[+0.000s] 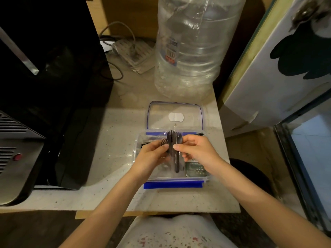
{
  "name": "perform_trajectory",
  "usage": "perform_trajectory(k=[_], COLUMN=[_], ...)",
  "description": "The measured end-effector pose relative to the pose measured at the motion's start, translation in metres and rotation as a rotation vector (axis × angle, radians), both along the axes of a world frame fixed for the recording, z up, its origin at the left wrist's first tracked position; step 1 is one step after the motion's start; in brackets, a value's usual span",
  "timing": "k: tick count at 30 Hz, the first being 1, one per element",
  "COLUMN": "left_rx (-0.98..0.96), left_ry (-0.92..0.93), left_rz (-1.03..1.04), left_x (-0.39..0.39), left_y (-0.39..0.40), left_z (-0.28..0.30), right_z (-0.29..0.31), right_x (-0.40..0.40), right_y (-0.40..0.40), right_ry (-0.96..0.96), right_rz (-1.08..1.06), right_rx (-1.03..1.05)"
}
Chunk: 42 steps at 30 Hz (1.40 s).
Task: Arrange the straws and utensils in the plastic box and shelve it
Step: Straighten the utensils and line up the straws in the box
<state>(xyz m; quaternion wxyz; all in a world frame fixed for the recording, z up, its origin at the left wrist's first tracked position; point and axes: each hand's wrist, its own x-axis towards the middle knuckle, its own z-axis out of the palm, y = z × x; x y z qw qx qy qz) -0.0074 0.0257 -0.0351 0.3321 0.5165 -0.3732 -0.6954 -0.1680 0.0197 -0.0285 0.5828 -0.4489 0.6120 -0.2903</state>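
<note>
A clear plastic box (pixel 172 182) with blue clips sits on the pale counter in front of me. Its clear lid (pixel 176 109) lies flat just behind it. Both hands hover over the box, holding a bundle of black plastic utensils (pixel 173 140), forks and spoons with their heads pointing away from me. My left hand (pixel 152 156) grips the bundle from the left, and my right hand (pixel 194 151) pinches it from the right with thumb and fingers. A dark green packet (pixel 195 169) lies inside the box at the right. No straws can be made out.
A large clear water bottle (pixel 193 45) stands right behind the lid. A black appliance (pixel 44 86) fills the left of the counter, with a silver machine (pixel 16 156) beside it. A power strip and cables (pixel 130 51) lie at the back. A white cabinet (pixel 279 68) stands at right.
</note>
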Motion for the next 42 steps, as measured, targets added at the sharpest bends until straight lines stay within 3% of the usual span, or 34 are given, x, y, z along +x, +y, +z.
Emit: perform_trajectory(k=[9,17,22,30,36,40,42], left_rx=[0.082,0.013,-0.166,-0.125,-0.383,-0.72,-0.749], left_ry=[0.056,-0.03,-0.2,-0.219,-0.466,-0.778,-0.852], left_rz=[0.172,0.106,-0.062,-0.118,-0.153,-0.361,-0.495], left_x=[-0.001,-0.003,0.0,0.002,0.004,0.009,0.009], left_y=[-0.004,-0.003,0.002,0.001,0.0,-0.008,-0.013], left_z=[0.001,0.008,0.009,0.012,0.01,0.016,0.018], right_z=[0.006,0.011,0.012,0.011,0.013,0.029,0.035], right_x=[-0.005,0.002,0.003,0.007,0.007,-0.005,-0.009], right_y=[-0.006,-0.008,-0.007,-0.011,-0.012,-0.019,-0.02], right_ry=[0.092,0.092,0.151,0.241,0.295,0.213,0.182], right_rz=[0.098,0.082,0.187,0.248,0.297,0.353,0.359], right_rx=[0.03,0.03,-0.003,-0.041,-0.063,-0.08,-0.106])
